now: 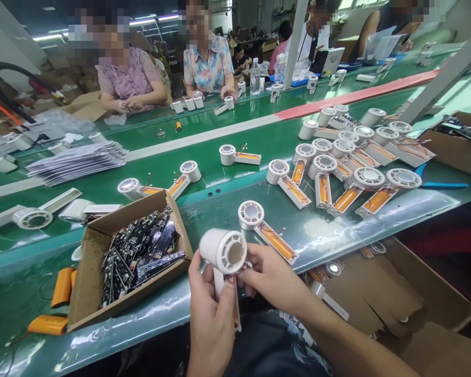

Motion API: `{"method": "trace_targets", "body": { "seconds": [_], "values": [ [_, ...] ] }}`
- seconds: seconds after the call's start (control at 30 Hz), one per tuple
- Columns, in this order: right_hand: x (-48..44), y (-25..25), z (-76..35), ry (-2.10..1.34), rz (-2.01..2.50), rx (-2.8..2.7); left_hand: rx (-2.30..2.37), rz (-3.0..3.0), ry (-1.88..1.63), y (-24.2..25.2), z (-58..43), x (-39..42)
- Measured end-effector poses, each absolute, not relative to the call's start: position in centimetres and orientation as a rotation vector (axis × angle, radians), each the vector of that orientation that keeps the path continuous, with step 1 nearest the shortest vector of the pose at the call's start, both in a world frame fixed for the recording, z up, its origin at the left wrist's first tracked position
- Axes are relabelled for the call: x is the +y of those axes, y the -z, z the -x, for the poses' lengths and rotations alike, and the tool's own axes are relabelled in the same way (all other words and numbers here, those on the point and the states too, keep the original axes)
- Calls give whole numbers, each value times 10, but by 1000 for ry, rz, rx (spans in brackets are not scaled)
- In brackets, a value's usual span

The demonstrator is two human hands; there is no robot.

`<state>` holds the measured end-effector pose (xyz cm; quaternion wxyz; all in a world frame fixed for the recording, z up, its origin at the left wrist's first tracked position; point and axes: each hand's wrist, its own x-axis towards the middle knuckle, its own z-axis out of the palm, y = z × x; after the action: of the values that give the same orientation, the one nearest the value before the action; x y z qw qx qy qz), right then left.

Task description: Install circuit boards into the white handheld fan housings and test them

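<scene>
Both our hands curl closed: our left hand (212, 324) and right hand (272, 277) grip a white plastic cylindrical housing (223, 250) above the glossy green conveyor belt (220, 220), beside a cardboard box (87, 262) of black circuit boards (141, 262).

Legible markings: none. Orange battery cell (179, 184): small dark print along its wrap, too small to read. Black circuit boards (141, 256), in a cardboard tray (89, 272): fine markings, likewise unreadable from where I stood.
</scene>
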<state>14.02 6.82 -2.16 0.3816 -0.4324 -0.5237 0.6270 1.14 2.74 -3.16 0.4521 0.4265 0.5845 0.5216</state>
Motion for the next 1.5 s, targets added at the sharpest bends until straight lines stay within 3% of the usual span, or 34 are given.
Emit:
{"method": "trace_targets", "body": {
  "seconds": [0.1,0.27,0.37,0.53,0.67,0.9,1.27,1.5],
  "values": [
    [69,31,-143,-2084,745,-868,1373,-947,-1337,33,-9,28],
    [58,31,-145,-2021,685,-759,1325,-875,-1361,41,-5,26],
    [46,26,-143,-1663,849,-1204,1279,-835,-1393,42,-5,24],
    [30,22,-140,-518,876,-2083,1186,-791,-1393,37,-6,24],
    [29,15,-141,-199,858,-2277,1183,-757,-1317,34,-3,27],
    [28,12,-149,-63,691,-2295,1209,-762,-1311,35,2,29],
    [21,35,-157,-98,911,-2150,1175,-630,-1337,29,-6,33],
    [19,42,-151,-580,1119,-1937,1109,-486,-1404,39,-15,29]
  ]
}}
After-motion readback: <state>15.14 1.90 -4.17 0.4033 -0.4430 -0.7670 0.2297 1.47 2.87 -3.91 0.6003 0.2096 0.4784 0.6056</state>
